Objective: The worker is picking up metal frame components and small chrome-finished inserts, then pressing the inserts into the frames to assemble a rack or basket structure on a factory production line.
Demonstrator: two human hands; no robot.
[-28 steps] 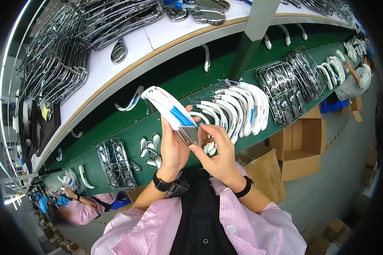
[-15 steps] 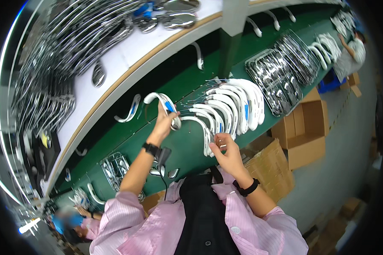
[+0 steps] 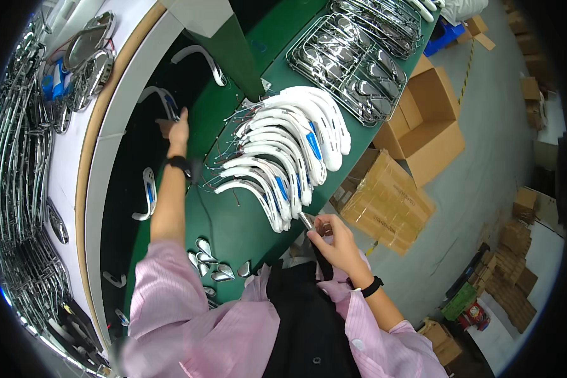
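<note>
My left hand reaches out under the shelf, its fingers closed about the lower end of a white curved arm with a blue strip; motion blurs the grip. Near my body my right hand pinches a small shiny metal piece, partly hidden by the fingers. Just beyond it lies a row of white curved arms, nested side by side, with thin wires at their far ends and blue strips on some.
Chrome drop-shaped pieces lie on the green bench. Wire racks of chrome parts stand at the far right. A white shelf overhangs the left, beside a green post. Cardboard boxes sit right of the bench.
My left hand has gone farther out and left under the shelf with the curved arm. My right hand now pinches a shiny piece beside the row. The view has turned rightward.
</note>
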